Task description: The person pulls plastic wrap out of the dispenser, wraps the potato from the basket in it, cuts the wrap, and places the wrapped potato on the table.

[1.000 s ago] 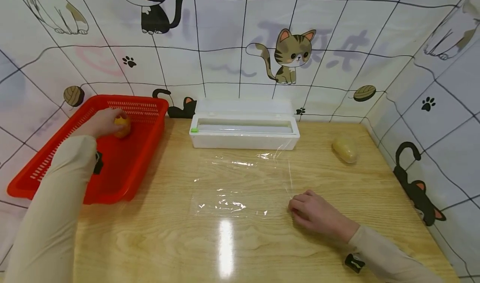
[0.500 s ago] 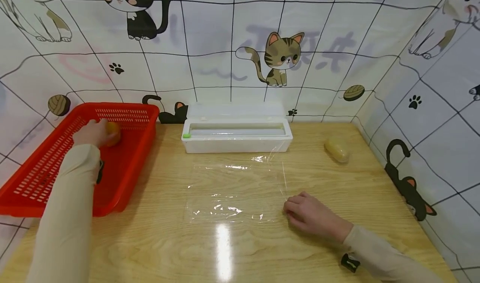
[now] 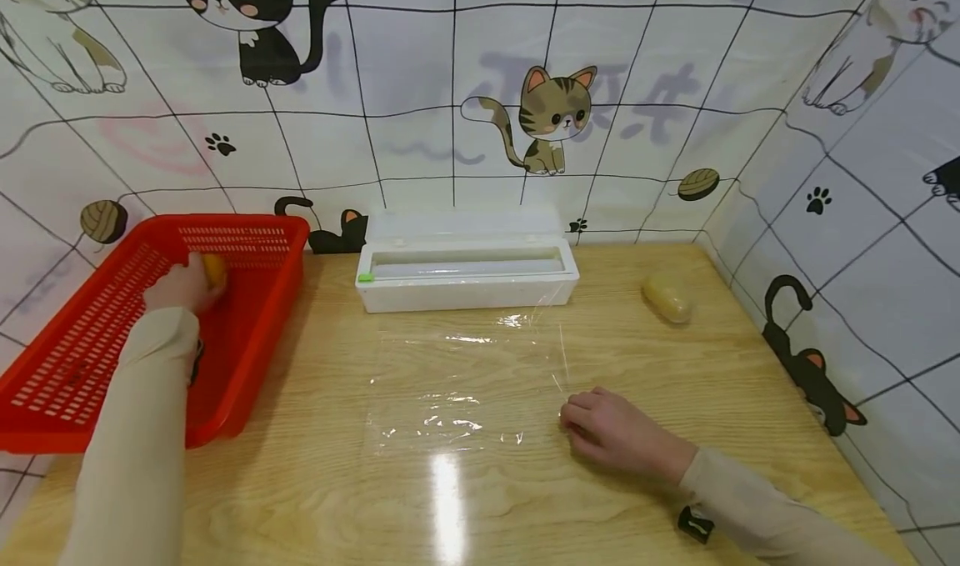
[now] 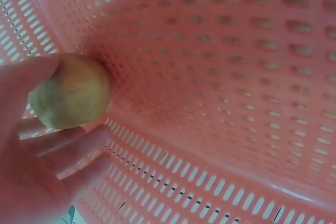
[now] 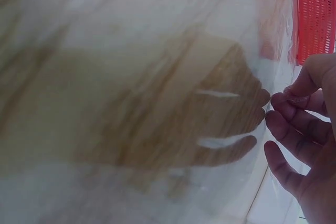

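Note:
At the left, inside the red plastic basket (image 3: pixel 281 333), my left hand (image 3: pixel 174 288) holds a round yellow-orange fruit (image 3: pixel 216 272). The left wrist view shows the thumb on top of the fruit (image 4: pixel 79 95) and the other fingers below it. Its exact kind is unclear. A sheet of clear cling film (image 3: pixel 465 383) lies flat on the table, running from the white dispenser box (image 3: pixel 468 298). Beside the film's near right corner, my right hand (image 3: pixel 622 434) rests low over the table. In the right wrist view, its thumb and index finger pinch the film edge.
A yellowish film-wrapped item (image 3: pixel 667 298) lies at the back right of the table (image 3: pixel 315 499). The dispenser's lid (image 3: pixel 465 222) stands raised against the cat-patterned wall covering (image 3: pixel 420 66), which encloses the back and right sides.
The head view has shifted, moving the scene slightly left. The left hand and the fruit stay in the basket, the fruit now more hidden behind the hand. The right hand keeps its place by the film.

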Action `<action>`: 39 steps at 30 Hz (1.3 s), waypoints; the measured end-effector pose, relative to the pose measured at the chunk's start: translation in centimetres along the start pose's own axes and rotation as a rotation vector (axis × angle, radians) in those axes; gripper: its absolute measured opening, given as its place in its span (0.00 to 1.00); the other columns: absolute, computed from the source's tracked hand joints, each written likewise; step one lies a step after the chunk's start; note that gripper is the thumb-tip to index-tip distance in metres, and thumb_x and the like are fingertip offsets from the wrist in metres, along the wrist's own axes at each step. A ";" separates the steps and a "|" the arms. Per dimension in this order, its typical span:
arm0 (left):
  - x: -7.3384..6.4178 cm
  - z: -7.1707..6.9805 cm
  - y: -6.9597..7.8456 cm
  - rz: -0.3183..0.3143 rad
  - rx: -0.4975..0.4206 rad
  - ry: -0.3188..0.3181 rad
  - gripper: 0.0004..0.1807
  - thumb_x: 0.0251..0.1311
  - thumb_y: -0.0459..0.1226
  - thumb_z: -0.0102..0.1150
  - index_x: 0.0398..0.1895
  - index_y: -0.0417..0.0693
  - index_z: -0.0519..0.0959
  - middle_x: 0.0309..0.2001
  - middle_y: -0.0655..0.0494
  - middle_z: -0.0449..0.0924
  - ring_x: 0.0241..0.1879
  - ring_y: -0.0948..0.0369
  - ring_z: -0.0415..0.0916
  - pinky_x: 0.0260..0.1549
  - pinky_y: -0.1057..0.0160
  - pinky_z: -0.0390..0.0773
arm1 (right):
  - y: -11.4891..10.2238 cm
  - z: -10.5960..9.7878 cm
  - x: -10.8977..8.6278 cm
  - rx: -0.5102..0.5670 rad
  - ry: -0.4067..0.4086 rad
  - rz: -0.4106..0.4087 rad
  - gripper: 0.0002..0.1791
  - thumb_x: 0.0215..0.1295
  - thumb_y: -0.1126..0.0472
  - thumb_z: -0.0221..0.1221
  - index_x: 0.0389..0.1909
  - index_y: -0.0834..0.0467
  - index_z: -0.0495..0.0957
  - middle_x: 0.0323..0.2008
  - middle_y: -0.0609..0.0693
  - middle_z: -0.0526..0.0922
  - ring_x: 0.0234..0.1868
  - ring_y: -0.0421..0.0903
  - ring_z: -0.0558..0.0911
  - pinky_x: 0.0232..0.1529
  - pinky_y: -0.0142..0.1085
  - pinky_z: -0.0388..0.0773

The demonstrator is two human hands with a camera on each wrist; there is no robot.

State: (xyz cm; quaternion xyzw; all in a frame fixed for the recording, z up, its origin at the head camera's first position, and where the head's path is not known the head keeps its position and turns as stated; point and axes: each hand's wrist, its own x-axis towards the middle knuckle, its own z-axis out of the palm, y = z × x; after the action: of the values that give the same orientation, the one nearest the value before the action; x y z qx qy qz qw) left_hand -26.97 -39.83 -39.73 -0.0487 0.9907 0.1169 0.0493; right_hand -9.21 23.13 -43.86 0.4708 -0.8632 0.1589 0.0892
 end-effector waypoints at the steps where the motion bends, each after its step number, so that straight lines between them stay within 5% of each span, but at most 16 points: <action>1: 0.0 -0.1 0.1 0.007 -0.009 -0.006 0.31 0.63 0.40 0.54 0.55 0.25 0.52 0.34 0.27 0.66 0.29 0.36 0.68 0.25 0.40 0.69 | 0.0 0.0 0.0 -0.001 -0.002 0.003 0.09 0.51 0.66 0.62 0.28 0.51 0.73 0.27 0.37 0.70 0.27 0.35 0.71 0.33 0.36 0.71; 8: -0.3 -1.4 0.9 -0.001 -0.087 -0.102 0.41 0.59 0.41 0.57 0.61 0.23 0.46 0.34 0.29 0.64 0.30 0.38 0.66 0.26 0.45 0.71 | -0.1 0.0 0.1 -0.005 -0.012 0.005 0.07 0.52 0.65 0.61 0.29 0.50 0.74 0.27 0.37 0.71 0.27 0.35 0.72 0.34 0.36 0.71; 13: -0.8 -2.5 1.4 -0.003 -0.126 -0.129 0.38 0.58 0.40 0.57 0.58 0.24 0.47 0.33 0.31 0.62 0.30 0.39 0.66 0.27 0.48 0.71 | -0.1 -0.2 0.3 -0.002 -0.015 -0.005 0.07 0.54 0.65 0.61 0.29 0.51 0.74 0.27 0.37 0.72 0.28 0.34 0.72 0.37 0.37 0.71; 25: -1.7 -4.2 1.8 0.086 -0.153 -0.113 0.36 0.58 0.36 0.60 0.59 0.27 0.50 0.37 0.31 0.63 0.34 0.39 0.65 0.31 0.47 0.70 | 0.1 -0.7 0.6 -0.024 0.004 0.018 0.09 0.53 0.65 0.64 0.28 0.50 0.74 0.27 0.37 0.74 0.30 0.35 0.74 0.39 0.39 0.71; 39: -3.2 -6.3 4.8 0.203 -0.117 -0.117 0.34 0.59 0.33 0.61 0.60 0.29 0.52 0.40 0.29 0.67 0.37 0.38 0.67 0.37 0.42 0.71 | 0.1 -0.9 0.8 -0.011 -0.030 0.046 0.09 0.54 0.65 0.65 0.28 0.50 0.75 0.28 0.37 0.75 0.30 0.35 0.75 0.39 0.39 0.71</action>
State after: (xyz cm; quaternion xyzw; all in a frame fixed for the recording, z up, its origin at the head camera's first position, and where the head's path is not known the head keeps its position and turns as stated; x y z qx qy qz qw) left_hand -24.83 -36.39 -32.16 0.0560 0.9775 0.1816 0.0920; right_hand -9.74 22.86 -42.75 0.4526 -0.8759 0.1491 0.0751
